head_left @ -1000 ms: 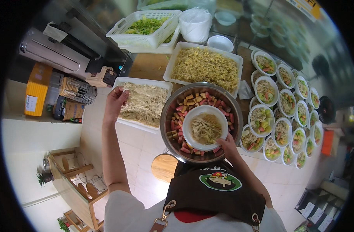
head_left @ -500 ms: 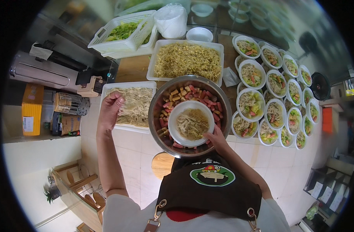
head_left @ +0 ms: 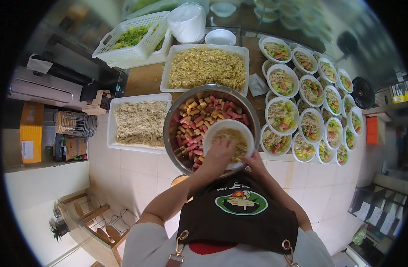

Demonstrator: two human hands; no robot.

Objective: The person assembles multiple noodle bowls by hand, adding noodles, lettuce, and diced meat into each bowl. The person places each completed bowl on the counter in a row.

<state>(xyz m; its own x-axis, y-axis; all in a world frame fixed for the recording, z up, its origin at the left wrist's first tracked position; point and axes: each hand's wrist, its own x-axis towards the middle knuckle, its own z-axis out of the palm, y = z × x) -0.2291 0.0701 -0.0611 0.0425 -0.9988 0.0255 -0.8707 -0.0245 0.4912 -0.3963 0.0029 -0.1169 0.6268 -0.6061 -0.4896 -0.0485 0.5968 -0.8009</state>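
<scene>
A white round bowl (head_left: 209, 139) is held over a large steel basin (head_left: 168, 133) of pink and tan cut pieces (head_left: 197, 122). My right hand (head_left: 256, 163) grips the bowl's near right rim. My left hand (head_left: 219, 155) reaches inside the bowl, its fingers bent together on the pale stringy food (head_left: 239, 142); what lies under the fingertips is hidden. Left of the basin sits a white tray (head_left: 111, 131) of pale thin strips (head_left: 141, 122). Behind the basin stands another white tray (head_left: 166, 79) of yellow-headed bean sprouts (head_left: 208, 69).
Filled bowls (head_left: 282, 116) stand stacked in rows on the right. At the back left are a white basket (head_left: 144, 51) of green leaves, a plastic-wrapped white stack (head_left: 186, 24) and a white bowl (head_left: 220, 38). A wooden stool (head_left: 179, 179) shows beneath the basin.
My left hand has come from above the left tray into the bowl. The bowl has shifted right and nearer over the basin, still in my right hand. The view has shifted slightly.
</scene>
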